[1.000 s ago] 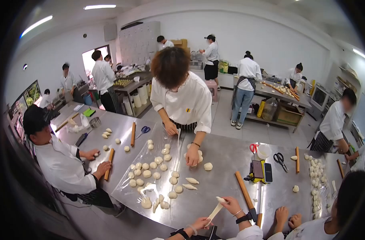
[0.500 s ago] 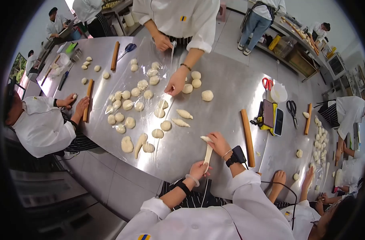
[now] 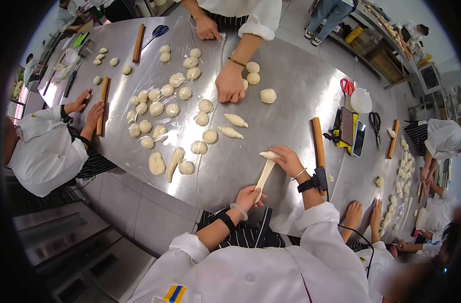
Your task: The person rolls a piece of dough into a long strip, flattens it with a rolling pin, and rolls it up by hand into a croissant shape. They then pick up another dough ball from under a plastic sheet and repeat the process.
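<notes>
A flat strip of dough [image 3: 264, 175] stretches between my two hands above the steel table. My left hand [image 3: 248, 197] pinches its narrow lower end. At the top, the strip is wound into a small ridged roll, and my right hand [image 3: 288, 161] grips that roll with its fingers, hiding the right part. Two finished-looking spiral dough rolls, one [image 3: 235, 120] just behind the other [image 3: 231, 132], lie beyond my hands. To the left are a tapered dough piece [image 3: 175, 164] and a flattened dough lump [image 3: 157, 164].
Several dough balls lie under clear plastic film [image 3: 134, 118]. A wooden rolling pin [image 3: 318, 146] is by my right wrist; red scissors [image 3: 347, 87], a white bowl [image 3: 361, 101] and phones [image 3: 359, 139] lie beyond. Across the table, a co-worker's hand [image 3: 230, 83] rests near the rolls.
More of the strip is wound up, so the roll in my right hand looks thicker. The co-worker's hand opposite has turned knuckles-up and moved right. The whole view has shifted slightly.
</notes>
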Demonstrator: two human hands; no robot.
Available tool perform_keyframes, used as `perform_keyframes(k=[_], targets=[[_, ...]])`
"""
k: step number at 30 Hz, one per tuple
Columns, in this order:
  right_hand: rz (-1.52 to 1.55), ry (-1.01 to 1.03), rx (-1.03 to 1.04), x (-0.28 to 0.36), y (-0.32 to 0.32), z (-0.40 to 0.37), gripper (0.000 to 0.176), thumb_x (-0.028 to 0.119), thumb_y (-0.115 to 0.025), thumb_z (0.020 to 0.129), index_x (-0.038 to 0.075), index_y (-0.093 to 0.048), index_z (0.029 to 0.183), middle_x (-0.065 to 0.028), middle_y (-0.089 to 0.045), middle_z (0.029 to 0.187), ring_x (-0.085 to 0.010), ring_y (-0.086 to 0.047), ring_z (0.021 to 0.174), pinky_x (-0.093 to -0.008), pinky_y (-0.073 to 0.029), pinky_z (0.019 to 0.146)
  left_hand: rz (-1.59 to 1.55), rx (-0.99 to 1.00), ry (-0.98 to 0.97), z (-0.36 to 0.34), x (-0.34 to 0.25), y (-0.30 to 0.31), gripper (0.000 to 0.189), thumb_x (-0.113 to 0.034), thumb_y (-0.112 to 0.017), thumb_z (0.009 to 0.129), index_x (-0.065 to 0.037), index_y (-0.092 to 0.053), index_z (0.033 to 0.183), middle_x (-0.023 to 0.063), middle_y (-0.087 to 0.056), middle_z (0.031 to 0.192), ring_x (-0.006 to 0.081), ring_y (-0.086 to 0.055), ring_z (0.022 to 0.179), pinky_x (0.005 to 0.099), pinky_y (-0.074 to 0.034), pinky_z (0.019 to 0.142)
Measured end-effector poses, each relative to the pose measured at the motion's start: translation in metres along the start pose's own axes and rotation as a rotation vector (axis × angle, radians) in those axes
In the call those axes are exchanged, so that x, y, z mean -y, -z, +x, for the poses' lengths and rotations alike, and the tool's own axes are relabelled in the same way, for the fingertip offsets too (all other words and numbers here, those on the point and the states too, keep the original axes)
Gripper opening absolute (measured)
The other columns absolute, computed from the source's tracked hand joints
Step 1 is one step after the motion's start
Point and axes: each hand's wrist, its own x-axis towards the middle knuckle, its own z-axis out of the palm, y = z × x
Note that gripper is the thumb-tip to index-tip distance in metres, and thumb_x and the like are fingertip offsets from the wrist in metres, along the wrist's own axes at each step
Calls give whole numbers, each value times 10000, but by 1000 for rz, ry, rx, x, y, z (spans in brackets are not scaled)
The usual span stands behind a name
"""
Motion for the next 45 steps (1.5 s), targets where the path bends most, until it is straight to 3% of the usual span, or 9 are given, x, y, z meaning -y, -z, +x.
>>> perform_keyframes(k=[6, 8, 11, 18, 24, 27, 39, 45], targets=[[-14, -16, -21, 7, -5, -2, 324, 61, -639, 777, 29, -592, 1096, -133, -567, 1086, -308, -527, 1013, -362, -441, 871, 4, -3, -11, -1, 1, -3, 276, -214, -485, 934, -10, -573, 1097, 77, -653, 872, 102, -578, 572, 195, -417, 483], [-138, 99, -199, 11, -17, -11, 327, 39, -652, 757, 30, -594, 1079, -132, -550, 1062, -308, -526, 981, -365, -451, 843, 10, -8, -21, -1, 4, -4, 279, -217, -485, 934, -9, -574, 1098, 77, -654, 868, 101, -580, 570, 194, -417, 480], [-200, 106, -257, 12, -26, -17, 333, 20, -662, 741, 26, -592, 1066, -130, -533, 1050, -310, -521, 966, -365, -464, 819, 15, 6, -44, -1, 8, -6, 287, -221, -484, 936, -4, -574, 1101, 77, -656, 862, 100, -583, 562, 191, -420, 472], [-63, 64, -254, 10, -23, -25, 283, -4, -597, 799, 53, -626, 1074, -122, -551, 1021, -290, -547, 938, -341, -466, 813, 8, -9, -61, 1, 5, -6, 300, -223, -476, 943, 3, -564, 1120, 80, -656, 861, 100, -588, 561, 190, -425, 469], [9, 5, -238, 13, -22, -26, 319, 28, -646, 765, 22, -606, 1082, -119, -562, 1029, -296, -540, 957, -347, -456, 836, 19, 10, -54, 2, 5, -6, 308, -229, -463, 952, 3, -560, 1129, 82, -655, 866, 103, -590, 565, 191, -427, 471], [-65, 75, -249, 11, -27, -29, 357, 50, -673, 742, 13, -594, 1088, -117, -566, 1036, -303, -526, 980, -361, -447, 849, 6, 11, -53, 3, 9, -4, 310, -232, -460, 954, 0, -558, 1134, 82, -655, 869, 102, -595, 570, 192, -431, 472], [-151, 21, -240, 14, -40, -38, 385, 58, -684, 710, 29, -582, 1081, -126, -553, 1043, -326, -503, 984, -382, -420, 859, -11, 51, -48, 4, 6, -1, 309, -242, -457, 952, -13, -553, 1137, 94, -660, 875, 114, -617, 592, 202, -450, 490], [-108, 49, -216, 17, -36, -43, 365, 57, -652, 770, 21, -576, 1125, -117, -562, 1031, -289, -519, 969, -351, -438, 837, -25, 68, -69, 2, 9, 0, 314, -239, -452, 955, -7, -555, 1140, 88, -660, 869, 119, -626, 620, 208, -460, 505]])
